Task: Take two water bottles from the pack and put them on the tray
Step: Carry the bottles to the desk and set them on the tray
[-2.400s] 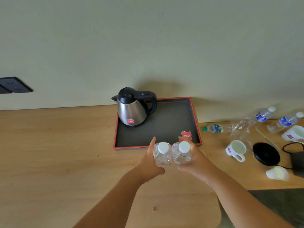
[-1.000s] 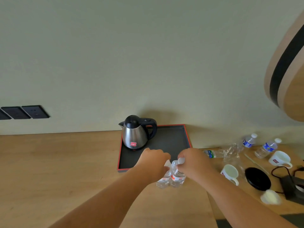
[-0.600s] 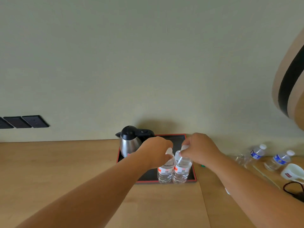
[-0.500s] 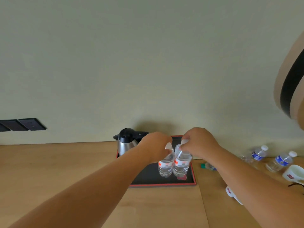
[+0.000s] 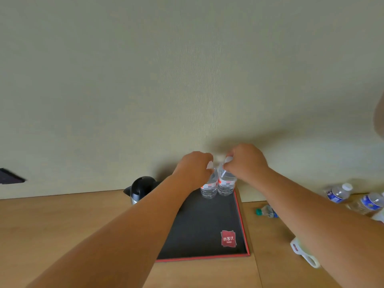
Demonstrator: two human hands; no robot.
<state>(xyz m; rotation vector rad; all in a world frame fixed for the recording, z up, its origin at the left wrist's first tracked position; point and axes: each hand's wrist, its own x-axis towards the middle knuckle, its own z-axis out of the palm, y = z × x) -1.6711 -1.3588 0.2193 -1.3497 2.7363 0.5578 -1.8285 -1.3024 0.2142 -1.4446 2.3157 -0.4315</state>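
Two bottles at the tray's far right corner, a hand on each neck.

From the left: the kettle (image 5: 139,189) stands half hidden behind our left forearm; our left hand (image 5: 194,168) is clenched over the top of the left bottle (image 5: 208,187), our right hand (image 5: 246,162) likewise over the right bottle (image 5: 226,183), both upright, touching, seemingly resting on the tray (image 5: 242,217). We judge them full, fairly heavy, thin-walled and easily squeezed, so the stiff cap and neck give the surest hold.
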